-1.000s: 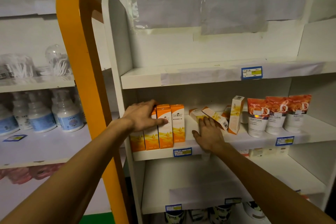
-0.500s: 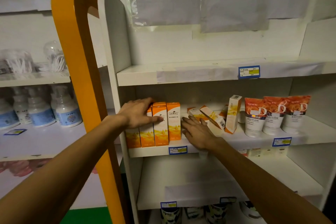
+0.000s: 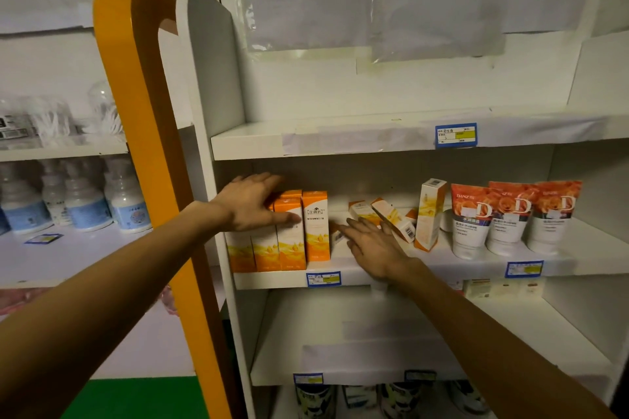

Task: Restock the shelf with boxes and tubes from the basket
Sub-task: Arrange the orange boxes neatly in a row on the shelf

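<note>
Dim, flat indoor light with a cool violet cast; the shelf recesses lie in shadow, darkest toward 5 o'clock. Plastic sheets (image 3: 374,3) at 12 o'clock catch faint glare. Wide-angle bending curves the edges, and the bottles (image 3: 81,201) at 9 o'clock look soft.

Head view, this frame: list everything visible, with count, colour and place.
Upright boxes: four, orange-white, middle shelf left.
Toppled boxes: at least two, orange-white, middle shelf centre.
Lone upright box: one, orange-white, beside tubes.
Tubes: three, orange-white, middle shelf right.
Price tags: several, blue-yellow, shelf edges.
Bottles: several, white-blue, left unit.
Orange frame: one, left.
Hands: left on upright boxes; right open, by toppled boxes.
</note>
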Action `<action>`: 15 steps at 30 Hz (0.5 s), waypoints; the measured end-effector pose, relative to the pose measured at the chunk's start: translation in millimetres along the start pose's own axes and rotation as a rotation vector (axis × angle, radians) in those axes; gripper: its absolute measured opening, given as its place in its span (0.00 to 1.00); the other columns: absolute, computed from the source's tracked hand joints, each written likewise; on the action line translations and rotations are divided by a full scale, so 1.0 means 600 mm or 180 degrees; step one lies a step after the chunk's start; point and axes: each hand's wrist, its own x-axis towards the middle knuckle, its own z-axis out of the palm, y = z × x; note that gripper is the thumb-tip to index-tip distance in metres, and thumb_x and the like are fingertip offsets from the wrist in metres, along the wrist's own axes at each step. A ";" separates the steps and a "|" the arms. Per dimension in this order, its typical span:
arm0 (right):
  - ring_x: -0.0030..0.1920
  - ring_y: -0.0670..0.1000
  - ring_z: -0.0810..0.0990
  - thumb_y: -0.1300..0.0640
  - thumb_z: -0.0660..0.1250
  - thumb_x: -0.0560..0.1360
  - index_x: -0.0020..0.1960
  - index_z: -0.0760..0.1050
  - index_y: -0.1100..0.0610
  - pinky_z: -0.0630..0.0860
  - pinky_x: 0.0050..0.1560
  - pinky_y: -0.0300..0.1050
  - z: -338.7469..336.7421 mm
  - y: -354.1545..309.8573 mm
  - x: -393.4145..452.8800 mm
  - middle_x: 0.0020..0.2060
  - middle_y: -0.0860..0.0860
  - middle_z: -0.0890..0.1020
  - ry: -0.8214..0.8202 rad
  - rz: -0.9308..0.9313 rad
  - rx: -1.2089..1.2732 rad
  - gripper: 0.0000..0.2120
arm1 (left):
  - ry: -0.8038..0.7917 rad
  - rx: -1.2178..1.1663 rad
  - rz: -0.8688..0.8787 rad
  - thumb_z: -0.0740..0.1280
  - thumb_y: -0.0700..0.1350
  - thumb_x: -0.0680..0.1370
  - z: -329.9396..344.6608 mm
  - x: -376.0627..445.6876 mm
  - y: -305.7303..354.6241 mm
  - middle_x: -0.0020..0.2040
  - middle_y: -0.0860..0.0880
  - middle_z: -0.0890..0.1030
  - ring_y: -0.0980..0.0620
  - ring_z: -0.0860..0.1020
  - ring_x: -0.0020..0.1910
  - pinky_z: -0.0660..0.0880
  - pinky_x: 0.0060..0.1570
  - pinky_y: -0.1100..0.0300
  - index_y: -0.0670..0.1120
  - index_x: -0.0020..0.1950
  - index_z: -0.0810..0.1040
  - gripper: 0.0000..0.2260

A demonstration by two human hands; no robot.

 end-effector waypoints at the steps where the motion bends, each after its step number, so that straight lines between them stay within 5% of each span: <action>1: 0.79 0.52 0.52 0.49 0.51 0.84 0.79 0.54 0.43 0.46 0.77 0.59 0.001 0.004 -0.003 0.79 0.48 0.58 0.0020 0.0016 0.0030 0.24 | -0.0006 0.0008 0.0023 0.59 0.75 0.71 0.002 -0.001 0.006 0.76 0.49 0.67 0.46 0.68 0.73 0.61 0.73 0.44 0.52 0.79 0.57 0.43; 7: 0.78 0.52 0.56 0.47 0.55 0.82 0.76 0.60 0.45 0.50 0.77 0.58 0.006 -0.006 -0.018 0.77 0.48 0.63 0.0211 0.0103 0.0267 0.22 | -0.0208 -0.0079 0.0176 0.48 0.75 0.74 0.019 0.010 0.027 0.75 0.49 0.68 0.45 0.70 0.71 0.66 0.70 0.41 0.57 0.79 0.56 0.37; 15: 0.71 0.51 0.68 0.42 0.58 0.80 0.72 0.67 0.48 0.60 0.72 0.53 0.013 -0.032 -0.011 0.69 0.49 0.74 0.0687 0.0190 0.0313 0.23 | -0.0143 -0.0091 0.0334 0.53 0.71 0.77 0.019 0.014 0.021 0.73 0.50 0.70 0.47 0.73 0.68 0.70 0.66 0.47 0.57 0.78 0.58 0.33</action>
